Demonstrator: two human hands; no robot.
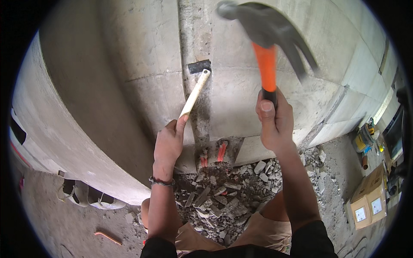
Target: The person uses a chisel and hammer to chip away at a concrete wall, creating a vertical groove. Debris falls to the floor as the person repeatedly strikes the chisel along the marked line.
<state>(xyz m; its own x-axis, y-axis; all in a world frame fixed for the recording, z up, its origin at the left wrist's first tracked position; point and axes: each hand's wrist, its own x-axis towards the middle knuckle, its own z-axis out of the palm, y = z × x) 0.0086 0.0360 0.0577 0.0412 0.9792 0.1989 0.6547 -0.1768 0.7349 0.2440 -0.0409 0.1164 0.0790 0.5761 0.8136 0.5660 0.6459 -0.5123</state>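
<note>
My left hand (168, 146) is closed around a long cream-coloured bar or handle (194, 93) with a hole in its upper end. That end lies in front of a recessed channel (201, 119) in the concrete wall, by a black cylindrical piece (195, 67); whether they touch, I cannot tell. To the right, my right hand (277, 121) grips the black lower part of a claw hammer (265, 64) with an orange shaft. Its steel head is up, the striking face to the left and the claw to the right, slightly blurred.
Broken concrete rubble (226, 200) covers the floor at the wall's foot, between my knees. Orange-red conduits (221, 151) stick up at the channel's base. A curved concrete edge (80, 125) stands left. Right are a bucket (362, 142) and a cardboard box (369, 203); a bent orange pipe (108, 238) lies lower left.
</note>
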